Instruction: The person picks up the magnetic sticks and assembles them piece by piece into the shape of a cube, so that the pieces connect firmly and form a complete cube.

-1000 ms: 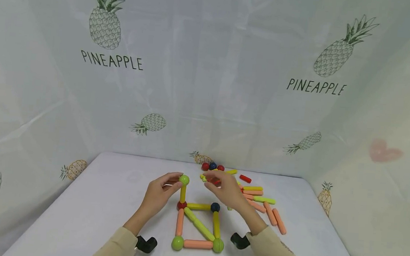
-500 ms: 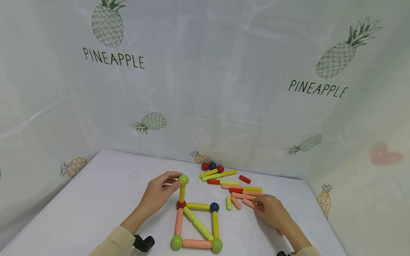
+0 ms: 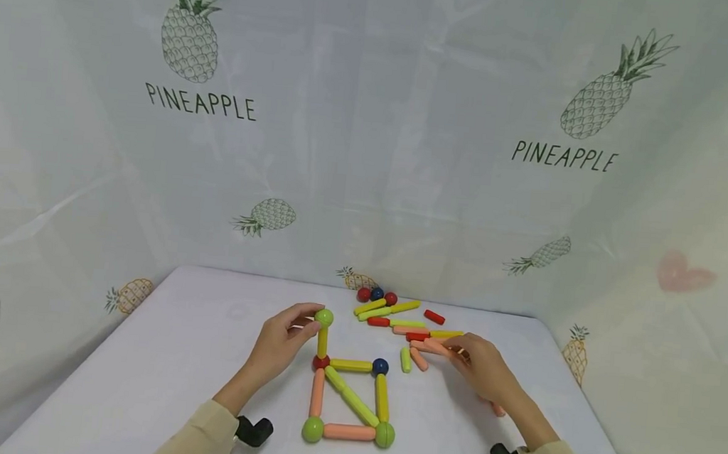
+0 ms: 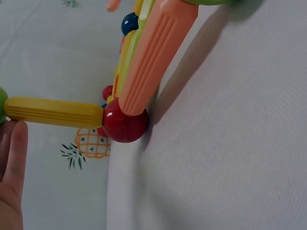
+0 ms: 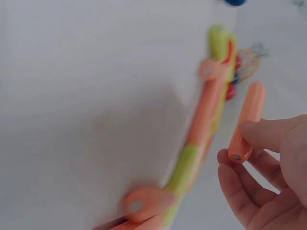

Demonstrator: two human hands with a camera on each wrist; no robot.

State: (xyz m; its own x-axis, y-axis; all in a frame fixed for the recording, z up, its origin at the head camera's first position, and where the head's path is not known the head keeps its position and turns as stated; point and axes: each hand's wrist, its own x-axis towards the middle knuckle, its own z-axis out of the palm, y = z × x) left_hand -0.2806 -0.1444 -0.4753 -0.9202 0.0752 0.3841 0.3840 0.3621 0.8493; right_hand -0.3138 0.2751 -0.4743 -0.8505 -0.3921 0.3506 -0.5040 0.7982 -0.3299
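Observation:
At the upper left of a square frame, my left hand (image 3: 279, 340) pinches a green ball (image 3: 324, 317) between fingers and thumb. That ball tops an upright yellow magnetic rod (image 4: 55, 111), which stands on a red ball (image 4: 125, 120). The frame lies flat, with salmon rods (image 3: 349, 432), yellow rods (image 3: 351, 365), a lime diagonal (image 3: 352, 398), a blue ball (image 3: 381, 366) and two green front balls. Over the loose rods to the right, my right hand (image 3: 484, 368) holds a salmon rod (image 5: 249, 117), thumb on one side and fingers beneath.
Several loose rods (image 3: 406, 359) in lime, salmon, yellow and red lie behind and right of the frame. Two red balls (image 3: 363, 295) and a blue one sit at the table's back edge. A pineapple-print curtain (image 3: 370, 149) rises behind the table (image 3: 134, 380).
My right hand has moved from beside the upright rod to the loose rods on the right, and has picked up a salmon rod. My left hand stays at the green ball.

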